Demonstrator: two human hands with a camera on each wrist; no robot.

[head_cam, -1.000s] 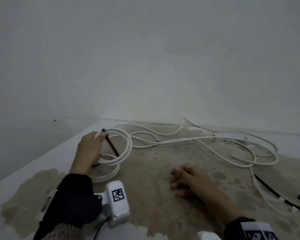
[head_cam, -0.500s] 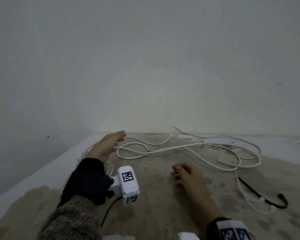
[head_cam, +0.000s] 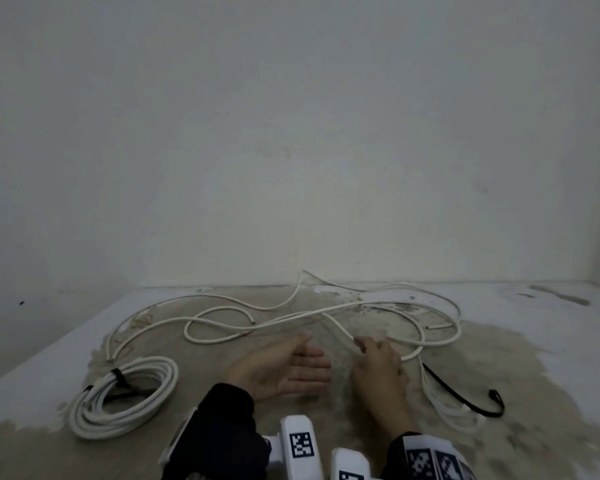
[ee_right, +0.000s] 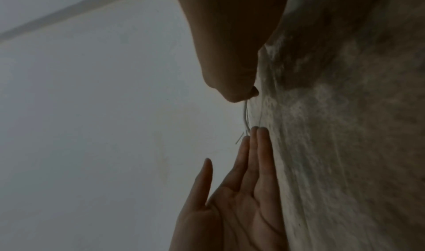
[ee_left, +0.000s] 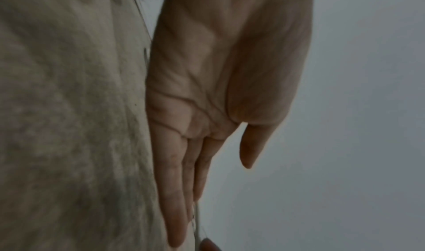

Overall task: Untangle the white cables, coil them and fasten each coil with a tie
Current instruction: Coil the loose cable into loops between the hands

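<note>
A coiled white cable (head_cam: 122,396) lies at the left, bound by a black tie (head_cam: 118,377). Loose white cables (head_cam: 222,336) sprawl in loops across the far middle and right. My left hand (head_cam: 309,362) is held open in the middle, palm turned right, fingers straight, and holds nothing. In the left wrist view the left hand (ee_left: 207,109) shows the same flat palm. Just right of it, my right hand (head_cam: 374,358) curls its fingers on a loose cable strand (head_cam: 409,356). In the right wrist view a thin cable (ee_right: 245,115) runs out from under the right fingertips.
A second black tie (head_cam: 465,393) lies on the surface at the right, beside more white cable loops (head_cam: 444,407). The worn beige surface (head_cam: 222,427) meets a plain wall behind and drops off along its left edge (head_cam: 49,348).
My left hand let go of the tied coil, swung right to the middle and opened. The right hand moved forward onto a loose cable strand. The head view tilted and shifted right.
</note>
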